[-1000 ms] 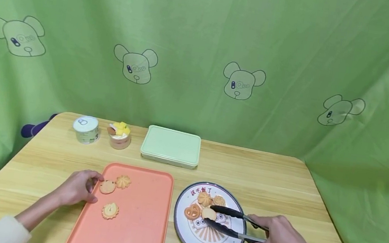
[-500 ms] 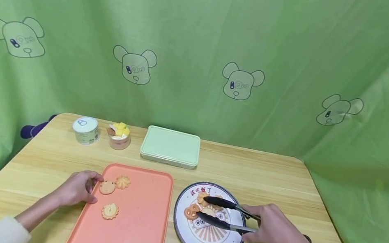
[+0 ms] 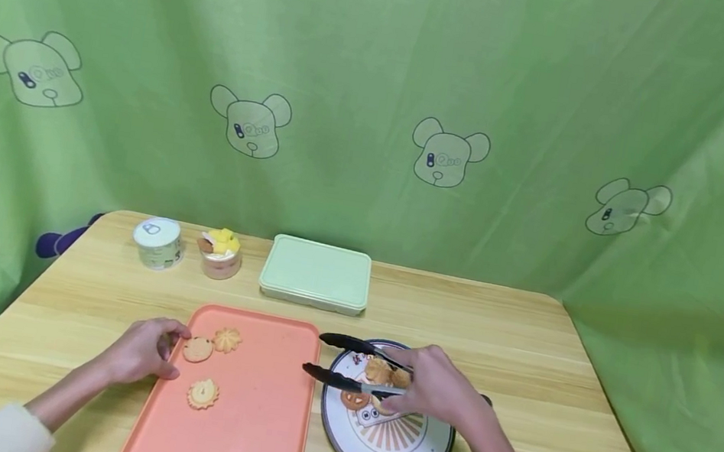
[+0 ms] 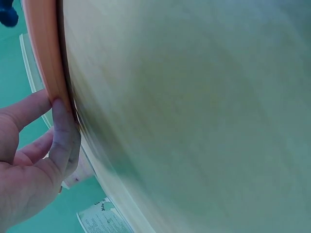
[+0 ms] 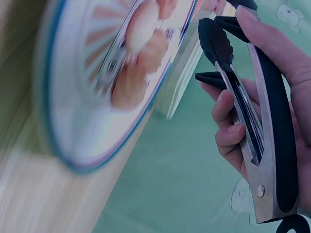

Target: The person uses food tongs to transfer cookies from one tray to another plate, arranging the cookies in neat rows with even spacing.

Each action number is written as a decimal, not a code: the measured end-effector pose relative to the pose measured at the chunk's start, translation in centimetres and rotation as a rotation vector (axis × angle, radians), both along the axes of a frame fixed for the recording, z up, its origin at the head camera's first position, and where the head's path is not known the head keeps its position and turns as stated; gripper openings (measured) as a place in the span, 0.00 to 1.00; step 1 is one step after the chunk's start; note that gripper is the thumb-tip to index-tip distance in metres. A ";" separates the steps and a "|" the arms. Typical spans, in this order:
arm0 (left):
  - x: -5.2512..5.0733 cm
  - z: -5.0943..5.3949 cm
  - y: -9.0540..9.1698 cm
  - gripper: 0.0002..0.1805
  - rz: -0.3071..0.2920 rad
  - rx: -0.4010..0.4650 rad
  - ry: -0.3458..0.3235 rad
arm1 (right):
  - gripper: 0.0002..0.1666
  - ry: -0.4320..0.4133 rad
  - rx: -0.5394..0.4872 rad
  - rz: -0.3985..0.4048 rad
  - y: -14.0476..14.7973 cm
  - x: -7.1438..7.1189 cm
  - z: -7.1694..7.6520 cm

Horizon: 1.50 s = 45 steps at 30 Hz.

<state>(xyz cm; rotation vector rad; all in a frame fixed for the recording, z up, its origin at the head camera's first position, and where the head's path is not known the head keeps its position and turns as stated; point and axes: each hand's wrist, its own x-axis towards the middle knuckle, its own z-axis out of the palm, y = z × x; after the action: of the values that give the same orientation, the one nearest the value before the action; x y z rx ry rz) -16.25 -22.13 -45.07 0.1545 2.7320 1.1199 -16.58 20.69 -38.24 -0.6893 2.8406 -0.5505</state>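
Right hand (image 3: 433, 384) is reaching across the plate (image 3: 351, 441), fingers gripping tongs (image 3: 340, 380); the 2 tong arms are standing apart, tips overlapping the right edge of the tray (image 3: 253, 404). Left hand (image 3: 143, 351): fingers are pinching the tray's left rim. 3 cookies (image 3: 202, 394) are lying on the tray.

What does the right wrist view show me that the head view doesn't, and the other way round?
Only the right wrist view: the rivet near the hinge end of the tongs.

Only the head view: the left hand gripping the edge of the pink tray, and the pull-tab can.

Both: the right hand holding the tongs, cookies on the plate, the pale green box and the green curtain.
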 end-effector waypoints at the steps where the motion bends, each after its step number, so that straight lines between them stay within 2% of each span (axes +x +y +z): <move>1: 0.0 0.0 0.0 0.33 -0.002 -0.001 0.004 | 0.47 -0.017 -0.007 -0.003 -0.5 -0.2 -0.2; 7: 0.0 0.0 0.2 0.32 0.000 -0.001 0.008 | 0.48 -0.068 -0.014 0.008 -3.5 -1.5 -0.9; 14: 0.1 0.0 0.0 0.32 0.000 -0.006 0.004 | 0.48 -0.038 0.016 0.065 -6.4 -2.7 -1.5; 19: 0.1 0.0 0.0 0.32 -0.015 -0.012 0.035 | 0.46 0.000 0.022 0.107 -8.3 -2.9 -1.6; 23: 0.0 -0.1 0.0 0.32 -0.006 -0.015 0.031 | 0.47 -0.004 0.026 0.105 -9.6 -3.0 -1.7; 35: 0.0 -0.3 -0.2 0.34 -0.012 -0.013 0.030 | 0.42 0.082 0.105 0.159 -12.8 -3.5 -2.5; 45: -0.1 -0.2 -0.3 0.34 -0.016 -0.012 0.017 | 0.38 0.086 0.137 0.129 -13.9 -3.4 -2.6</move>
<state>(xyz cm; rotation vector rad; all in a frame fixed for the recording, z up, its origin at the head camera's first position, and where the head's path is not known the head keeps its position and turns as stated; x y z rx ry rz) -16.34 -22.40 -45.29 0.1851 2.7467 1.1031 -19.96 6.80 -40.88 -0.8814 2.8522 -0.3099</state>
